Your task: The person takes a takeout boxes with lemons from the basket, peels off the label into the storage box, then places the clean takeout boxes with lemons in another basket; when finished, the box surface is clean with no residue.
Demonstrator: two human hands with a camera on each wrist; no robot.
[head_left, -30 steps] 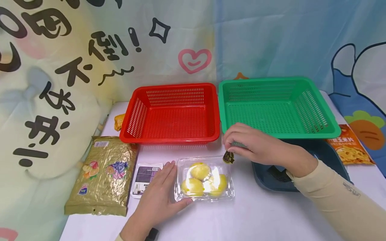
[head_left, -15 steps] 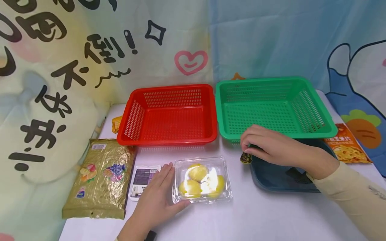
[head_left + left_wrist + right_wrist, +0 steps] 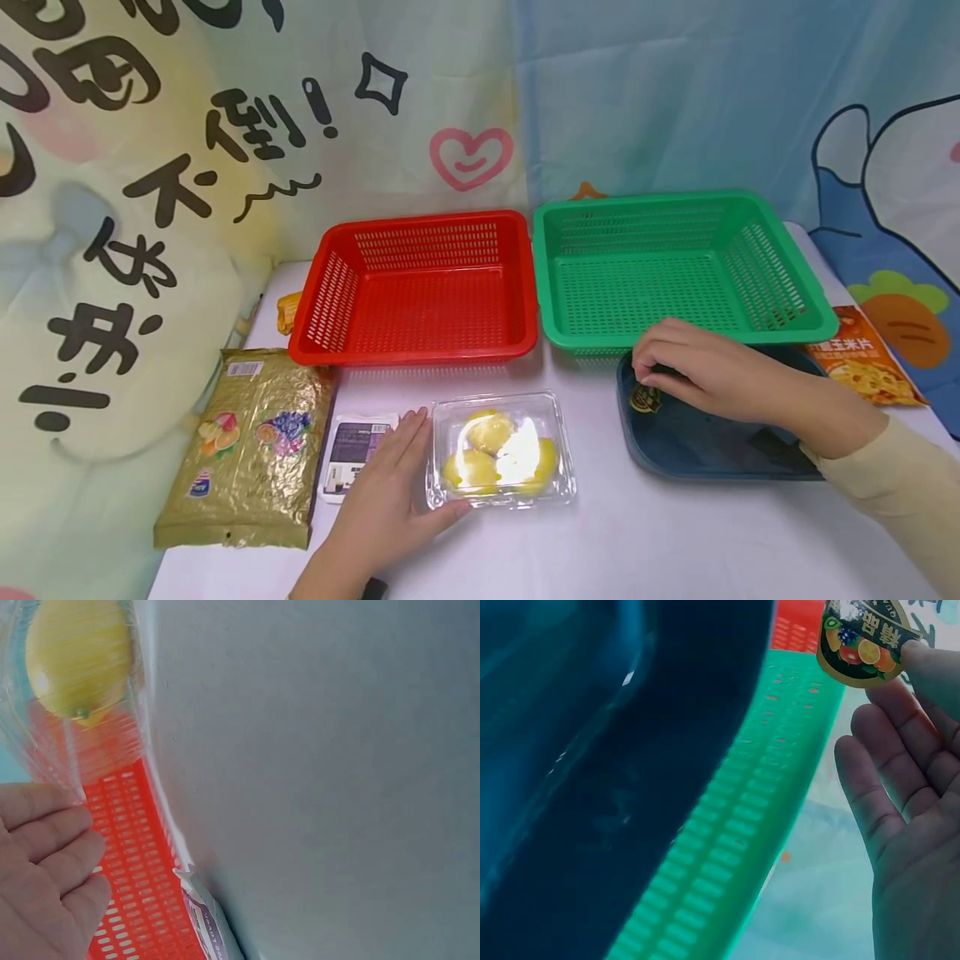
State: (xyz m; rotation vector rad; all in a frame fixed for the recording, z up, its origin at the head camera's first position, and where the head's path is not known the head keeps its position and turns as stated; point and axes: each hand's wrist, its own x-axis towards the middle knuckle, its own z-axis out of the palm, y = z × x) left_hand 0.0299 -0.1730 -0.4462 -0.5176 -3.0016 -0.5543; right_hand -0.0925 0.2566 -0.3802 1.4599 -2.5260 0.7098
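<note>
Dangling sticker (image 3: 646, 398), face toward camera

Bright even light, soft shadows under baskets. Glare on clear box (image 3: 500, 450). Head view bends at edges. Wrist views blurred close-up, dark tray (image 3: 592, 787) underexposed.

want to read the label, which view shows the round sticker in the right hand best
The right wrist view: the round sticker fills the top corner, fruit print and characters sharp, pinched by the right hand. The head view shows it small and dark over the blue tray. The left wrist view misses it.
</note>
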